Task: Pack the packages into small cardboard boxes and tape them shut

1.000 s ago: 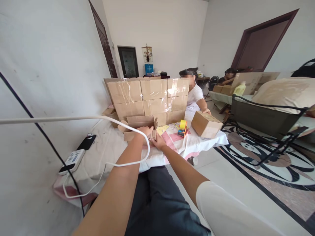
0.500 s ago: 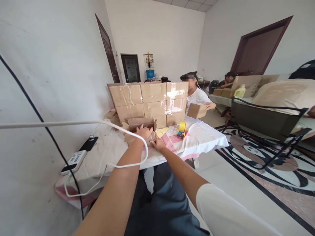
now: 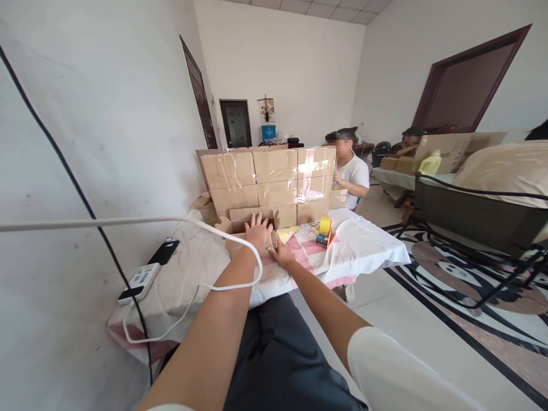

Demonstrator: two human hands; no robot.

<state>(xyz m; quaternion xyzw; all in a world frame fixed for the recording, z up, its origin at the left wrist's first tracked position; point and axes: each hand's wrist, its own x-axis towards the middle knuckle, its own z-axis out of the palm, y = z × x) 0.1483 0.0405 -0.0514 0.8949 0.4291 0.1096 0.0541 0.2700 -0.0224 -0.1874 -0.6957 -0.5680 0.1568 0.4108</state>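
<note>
The box [image 3: 246, 228] is small and made of brown cardboard. It sits on the table, near the front edge, just in front of a big wall of taped-up brown boxes. Its top is open. The back flap stands up straight, and the side flaps stick out to the left and right. The left hand [image 3: 258, 231] lies flat on top of the box with its fingers spread out. The right hand [image 3: 280, 254] touches the box's right front corner. The front of the box is partly hidden behind the two hands.
</note>
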